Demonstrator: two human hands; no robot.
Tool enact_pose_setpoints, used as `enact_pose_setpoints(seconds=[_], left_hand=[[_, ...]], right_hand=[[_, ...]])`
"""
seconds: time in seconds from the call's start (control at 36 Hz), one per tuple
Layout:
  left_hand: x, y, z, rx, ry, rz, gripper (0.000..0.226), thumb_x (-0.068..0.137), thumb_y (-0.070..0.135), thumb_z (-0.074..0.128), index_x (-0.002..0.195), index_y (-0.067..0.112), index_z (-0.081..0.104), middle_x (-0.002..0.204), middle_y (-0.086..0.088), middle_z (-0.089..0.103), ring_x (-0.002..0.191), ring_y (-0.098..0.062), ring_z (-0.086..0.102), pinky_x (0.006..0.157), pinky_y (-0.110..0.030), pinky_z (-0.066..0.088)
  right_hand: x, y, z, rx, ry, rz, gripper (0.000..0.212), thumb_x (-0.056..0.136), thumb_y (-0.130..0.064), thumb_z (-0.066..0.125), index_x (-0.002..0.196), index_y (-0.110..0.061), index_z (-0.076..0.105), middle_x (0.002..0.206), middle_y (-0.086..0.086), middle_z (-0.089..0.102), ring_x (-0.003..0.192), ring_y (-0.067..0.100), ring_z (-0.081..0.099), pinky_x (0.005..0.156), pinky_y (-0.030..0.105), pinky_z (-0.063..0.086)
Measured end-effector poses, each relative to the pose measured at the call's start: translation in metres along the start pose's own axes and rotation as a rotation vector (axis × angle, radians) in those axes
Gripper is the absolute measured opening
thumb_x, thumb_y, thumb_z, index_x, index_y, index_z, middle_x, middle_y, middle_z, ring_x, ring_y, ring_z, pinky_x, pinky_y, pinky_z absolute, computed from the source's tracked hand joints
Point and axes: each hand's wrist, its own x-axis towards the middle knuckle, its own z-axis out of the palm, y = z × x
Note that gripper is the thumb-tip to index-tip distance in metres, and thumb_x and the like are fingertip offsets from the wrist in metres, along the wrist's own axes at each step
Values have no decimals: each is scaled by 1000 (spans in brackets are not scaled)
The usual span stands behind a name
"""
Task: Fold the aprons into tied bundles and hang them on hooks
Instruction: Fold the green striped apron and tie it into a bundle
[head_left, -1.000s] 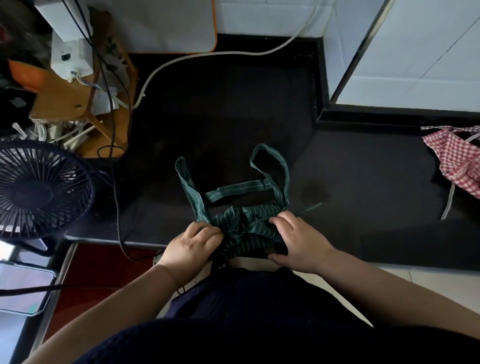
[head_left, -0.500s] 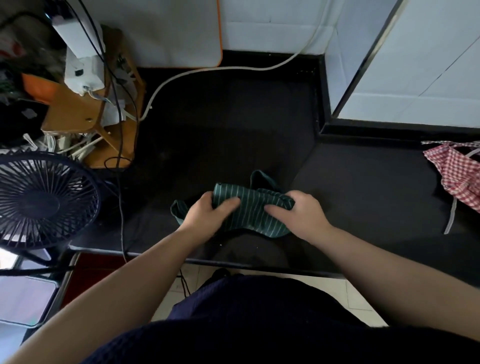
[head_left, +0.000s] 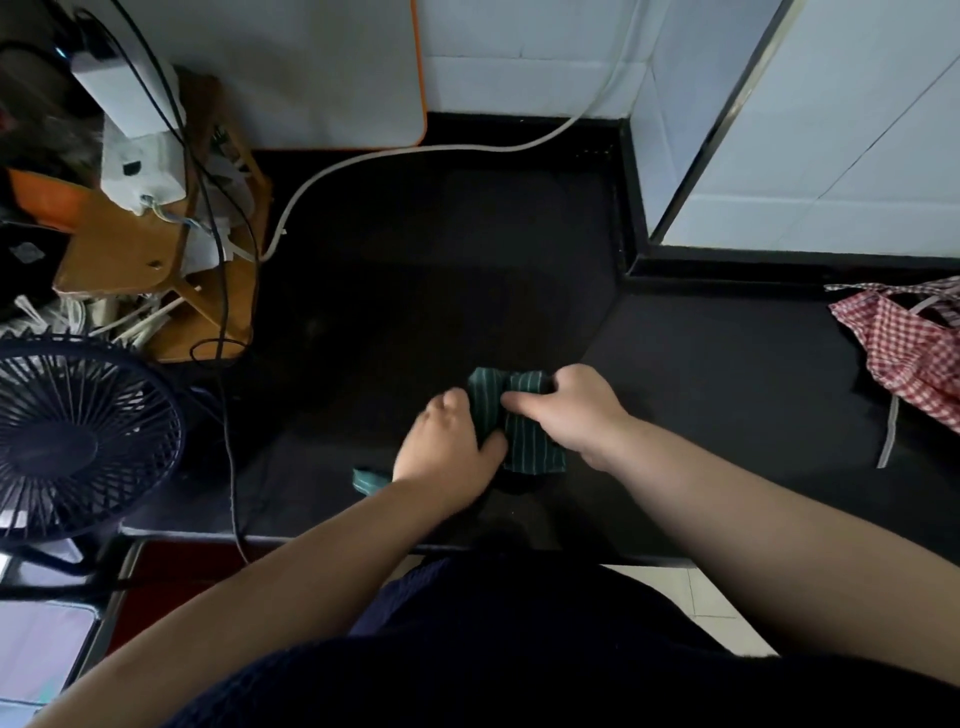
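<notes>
View from above of a person folding at a black counter (head_left: 415, 291). A green striped apron (head_left: 524, 431), folded into a small thick bundle, lies on the counter near its front edge, just right of centre. The left hand (head_left: 447, 447) curls around the bundle's left side, with the thumb pressed into the cloth. The right hand (head_left: 566, 410) grips from the right: its thumb pinches the middle fold and its fingers curl over the far top edge. The two hands cover much of the bundle (only the middle strip and lower right corner show). A short end of green strap (head_left: 366, 479) pokes out on the counter beside the left wrist.

At the far right of the counter, well apart, lies a loose red checked apron (head_left: 904, 353) with a pale tie (head_left: 889, 436) trailing toward the front. To the left stands a dark fan (head_left: 78, 441), and behind it a wooden stand (head_left: 130, 249) crowded with plugs and wires. A black cord (head_left: 228, 415) drops from the stand over the front edge. A white cable (head_left: 415, 150) curves along the back by the wall.
</notes>
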Motion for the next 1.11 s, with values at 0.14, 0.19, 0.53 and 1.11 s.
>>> enact_pose_setpoints(seconds=[0.14, 0.19, 0.53, 1.11], left_hand=[[6, -3, -8, -156, -16, 6, 28, 91, 40, 57, 95, 13, 53, 86, -2, 57, 73, -16, 55, 52, -25, 36], [10, -5, -13, -163, 26, -35, 27, 91, 39, 59, 90, 14, 52, 76, 2, 55, 64, -10, 52, 46, -22, 32], [18, 4, -21, -112, -95, 18, 31, 97, 35, 48, 85, 8, 55, 73, -2, 56, 57, -13, 50, 46, -24, 37], [25, -8, -31, -1019, -139, -215, 30, 90, -8, 41, 97, 3, 68, 87, -9, 71, 82, -17, 69, 71, -23, 55]], right_hand=[[-1, -3, 1, -128, 32, -27, 40, 83, -42, 69, 71, -11, 48, 64, 3, 55, 57, 18, 54, 50, 32, 43], [-2, -5, 2, -74, -41, -43, 34, 86, -40, 67, 79, -8, 56, 73, 7, 63, 67, 22, 63, 59, 36, 52], [-8, -7, -6, -609, 29, -203, 40, 95, -28, 55, 60, -15, 38, 60, -1, 44, 53, 13, 41, 50, 29, 33], [3, -9, -47, 558, -320, 209, 32, 87, 12, 31, 102, -1, 56, 97, 18, 65, 66, 16, 51, 57, 25, 33]])
